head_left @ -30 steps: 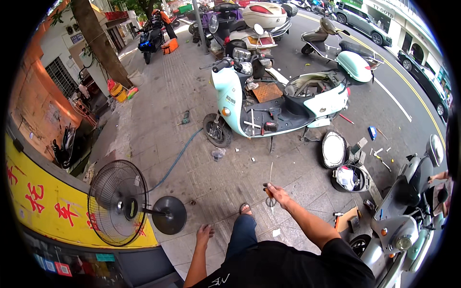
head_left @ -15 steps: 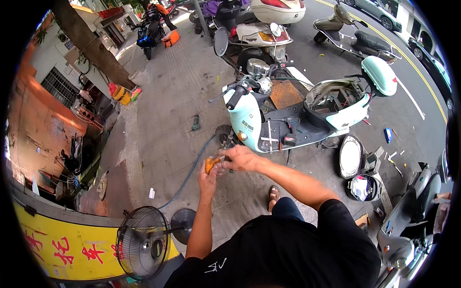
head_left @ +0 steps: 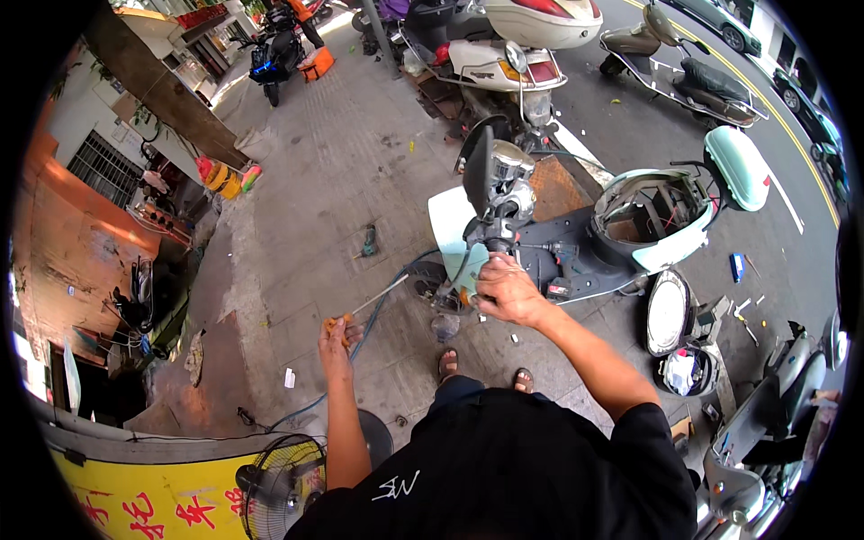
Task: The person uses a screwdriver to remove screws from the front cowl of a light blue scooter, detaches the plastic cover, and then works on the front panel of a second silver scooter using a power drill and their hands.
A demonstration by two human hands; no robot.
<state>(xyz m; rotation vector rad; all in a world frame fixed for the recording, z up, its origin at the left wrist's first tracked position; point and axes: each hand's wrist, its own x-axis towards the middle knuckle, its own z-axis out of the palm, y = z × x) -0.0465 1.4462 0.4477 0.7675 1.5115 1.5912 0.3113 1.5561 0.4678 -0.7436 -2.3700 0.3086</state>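
My left hand (head_left: pixel 336 333) is closed round an orange-handled tool (head_left: pixel 342 320) with a long thin shaft angled up to the right, over the pavement. My right hand (head_left: pixel 511 290) grips the handlebar end of a mint-green scooter (head_left: pixel 670 241), partly hiding what its fingers cover. The scooter's front panel (head_left: pixel 450 225) and mirror stand just beyond that hand. A cordless drill (head_left: pixel 564 259) lies on the dark footboard, and the seat area at the rear is open, showing a bare compartment.
A standing fan (head_left: pixel 281 486) is at lower left, a blue hose (head_left: pixel 378 315) crosses the pavement, and a green power tool (head_left: pixel 369 241) lies beyond. Removed seat (head_left: pixel 668 310), bucket (head_left: pixel 686 371) and scattered tools lie right. Other scooters (head_left: pixel 517 72), a tree (head_left: pixel 171 99) and the road surround this.
The tool from my right hand is now in my left, which moved left. My right hand took hold of the handlebar, which has turned. I have stepped closer to the scooter.
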